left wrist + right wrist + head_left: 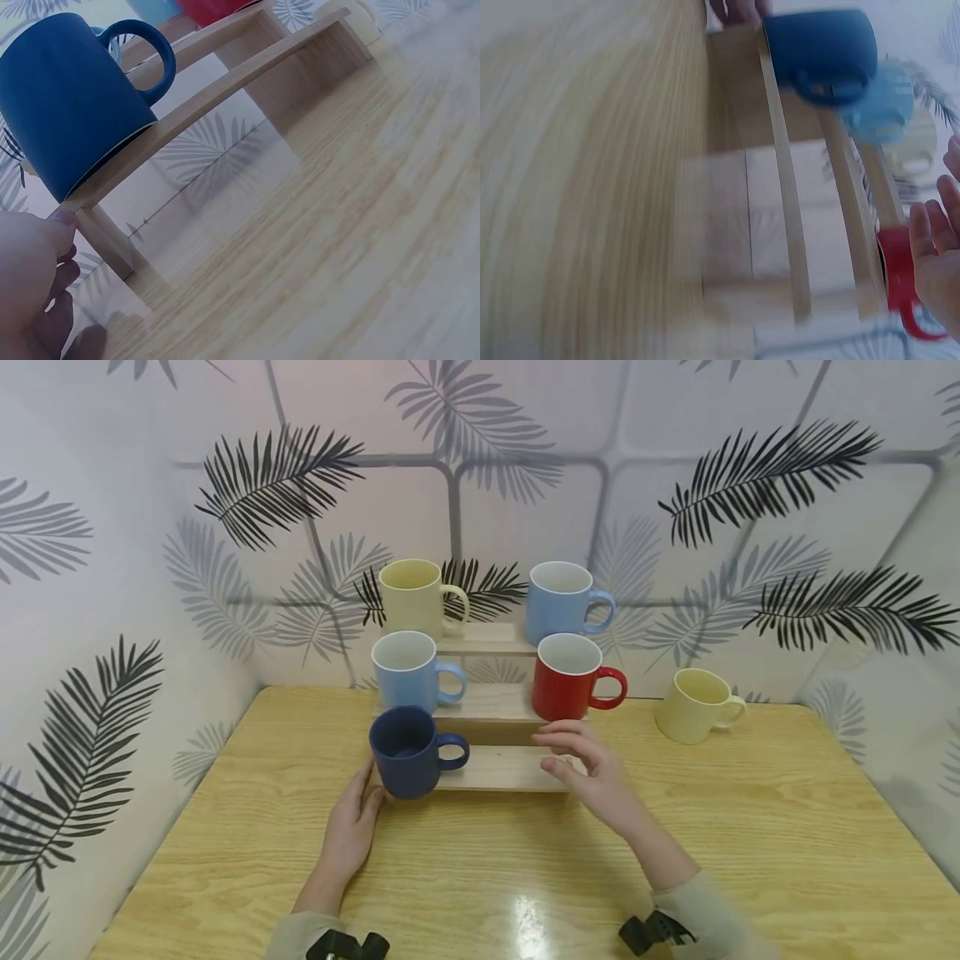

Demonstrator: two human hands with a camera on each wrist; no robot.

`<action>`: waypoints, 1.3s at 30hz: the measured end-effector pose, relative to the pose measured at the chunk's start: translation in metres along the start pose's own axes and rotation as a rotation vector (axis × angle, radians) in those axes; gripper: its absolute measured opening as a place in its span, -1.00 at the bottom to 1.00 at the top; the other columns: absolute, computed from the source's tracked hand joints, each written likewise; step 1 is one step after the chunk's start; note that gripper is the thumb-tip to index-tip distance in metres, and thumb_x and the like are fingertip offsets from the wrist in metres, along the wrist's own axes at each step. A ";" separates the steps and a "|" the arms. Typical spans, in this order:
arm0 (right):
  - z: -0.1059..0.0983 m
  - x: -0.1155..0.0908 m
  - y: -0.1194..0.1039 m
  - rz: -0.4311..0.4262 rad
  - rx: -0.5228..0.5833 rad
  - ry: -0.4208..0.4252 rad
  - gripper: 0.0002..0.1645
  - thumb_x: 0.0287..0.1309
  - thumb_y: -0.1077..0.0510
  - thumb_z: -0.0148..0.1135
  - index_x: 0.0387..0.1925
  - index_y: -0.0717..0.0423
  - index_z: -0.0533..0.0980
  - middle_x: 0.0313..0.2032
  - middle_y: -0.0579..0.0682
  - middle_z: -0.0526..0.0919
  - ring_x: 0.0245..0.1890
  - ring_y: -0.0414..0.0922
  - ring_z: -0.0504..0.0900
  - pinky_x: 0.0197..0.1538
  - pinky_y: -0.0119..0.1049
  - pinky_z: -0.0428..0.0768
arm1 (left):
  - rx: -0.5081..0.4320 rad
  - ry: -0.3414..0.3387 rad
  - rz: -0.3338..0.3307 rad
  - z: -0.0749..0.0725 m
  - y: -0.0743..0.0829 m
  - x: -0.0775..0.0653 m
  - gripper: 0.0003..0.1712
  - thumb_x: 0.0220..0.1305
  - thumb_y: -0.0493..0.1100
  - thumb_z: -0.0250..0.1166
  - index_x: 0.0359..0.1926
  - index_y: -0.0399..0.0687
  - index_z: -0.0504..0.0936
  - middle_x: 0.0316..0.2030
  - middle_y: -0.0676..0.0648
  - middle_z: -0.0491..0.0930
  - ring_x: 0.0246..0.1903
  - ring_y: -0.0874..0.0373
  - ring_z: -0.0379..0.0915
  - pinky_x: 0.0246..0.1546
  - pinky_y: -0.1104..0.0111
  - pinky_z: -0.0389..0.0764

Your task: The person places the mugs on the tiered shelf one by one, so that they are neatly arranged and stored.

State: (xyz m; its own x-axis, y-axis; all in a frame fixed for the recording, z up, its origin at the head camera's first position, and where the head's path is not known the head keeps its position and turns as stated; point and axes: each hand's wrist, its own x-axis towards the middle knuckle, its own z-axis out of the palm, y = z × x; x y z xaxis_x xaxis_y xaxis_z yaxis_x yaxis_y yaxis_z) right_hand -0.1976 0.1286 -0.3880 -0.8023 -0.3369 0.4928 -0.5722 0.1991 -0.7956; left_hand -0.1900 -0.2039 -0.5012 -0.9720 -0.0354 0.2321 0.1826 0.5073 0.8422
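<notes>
A dark blue mug [406, 753] stands at the left end of the bottom shelf of a stepped wooden rack [502, 768], its handle to the right. Beside that end my left hand [351, 827] rests against the rack, thumb at the shelf's front corner, below the mug. My right hand [597, 781] hovers at the rack's right end with nothing in it, fingers loosely bent, just below the red mug [561, 681]. The red mug sits at the right of the middle shelf. A light blue mug [405, 672] stands at that shelf's left.
On the top shelf are a cream mug [411, 602] at left and another light blue mug [557, 606] at right. A pale yellow mug [692, 708] stands on the wooden table [750, 827] right of the rack. Behind rises a leaf-patterned wall [637, 410].
</notes>
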 end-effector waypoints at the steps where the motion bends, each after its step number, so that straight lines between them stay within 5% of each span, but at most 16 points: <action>1: -0.010 -0.003 0.001 -0.005 -0.028 0.003 -0.67 0.09 0.50 0.23 -0.05 0.40 0.55 0.03 0.28 0.49 0.05 -0.17 0.45 0.09 -0.06 0.53 | 0.000 -0.002 -0.003 0.000 0.000 0.000 -0.39 0.49 -0.06 -0.03 0.47 -0.06 0.10 0.37 -0.25 0.19 0.34 -0.17 0.08 0.30 -0.05 0.14; 7: -0.061 -0.021 0.008 -0.173 -0.245 0.170 -0.69 -0.04 0.62 0.24 -0.18 0.45 0.56 -0.10 0.33 0.51 -0.03 -0.24 0.45 -0.05 -0.49 0.49 | 0.002 -0.003 -0.001 0.001 0.002 -0.001 -0.39 0.49 -0.05 -0.04 0.47 -0.06 0.09 0.36 -0.25 0.20 0.34 -0.16 0.09 0.30 -0.04 0.14; 13: -0.101 -0.026 0.028 -0.271 -0.406 0.346 -0.68 -0.13 0.65 0.27 -0.23 0.51 0.56 -0.17 0.39 0.51 -0.09 -0.24 0.42 -0.09 -0.52 0.41 | 0.006 -0.013 -0.026 0.001 0.001 -0.001 -0.38 0.50 -0.06 -0.05 0.48 -0.06 0.06 0.38 -0.23 0.16 0.36 -0.15 0.04 0.31 -0.02 0.12; 19: -0.140 -0.028 0.080 -0.108 -0.434 0.395 -0.63 -0.01 0.56 0.27 -0.09 0.43 0.54 -0.11 0.22 0.51 -0.08 -0.27 0.37 -0.10 -0.54 0.34 | 0.011 -0.012 -0.035 0.001 0.002 -0.001 -0.38 0.51 -0.07 -0.06 0.48 -0.08 0.04 0.39 -0.25 0.13 0.37 -0.18 0.02 0.31 -0.05 0.11; 25: -0.167 -0.022 0.109 0.050 -0.458 0.453 -0.60 0.19 0.37 0.21 0.07 0.43 0.46 -0.08 0.25 0.45 -0.09 -0.04 0.31 -0.07 -0.45 0.26 | 0.002 -0.015 -0.037 0.001 0.002 -0.001 -0.38 0.50 -0.09 -0.05 0.48 -0.08 0.04 0.40 -0.23 0.12 0.37 -0.15 0.01 0.32 -0.02 0.11; 33: -0.190 -0.013 0.133 0.214 -0.519 0.510 -0.61 0.36 0.29 0.00 0.15 0.40 0.41 0.11 0.38 0.33 0.07 0.22 0.23 0.15 0.14 0.16 | 0.005 0.003 -0.020 0.003 0.001 -0.001 -0.37 0.50 -0.05 -0.05 0.47 -0.13 0.06 0.39 -0.28 0.12 0.36 -0.20 0.03 0.30 -0.07 0.13; 39: -0.197 -0.016 0.149 0.219 -0.649 0.481 -0.66 0.34 0.35 0.02 0.09 0.44 0.43 0.02 0.44 0.36 0.06 0.34 0.26 0.12 0.24 0.19 | 0.014 0.005 -0.013 0.002 0.001 -0.001 -0.38 0.50 -0.06 -0.05 0.47 -0.13 0.06 0.39 -0.28 0.12 0.35 -0.21 0.04 0.30 -0.07 0.13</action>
State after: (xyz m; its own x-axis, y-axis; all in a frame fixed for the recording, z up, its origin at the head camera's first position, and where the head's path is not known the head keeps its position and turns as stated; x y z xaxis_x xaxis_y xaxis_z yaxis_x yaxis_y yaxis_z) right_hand -0.3036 0.3447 -0.4453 -0.8075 0.1713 0.5645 -0.2610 0.7544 -0.6022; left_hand -0.1890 -0.2014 -0.5017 -0.9736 -0.0465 0.2234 0.1676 0.5187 0.8384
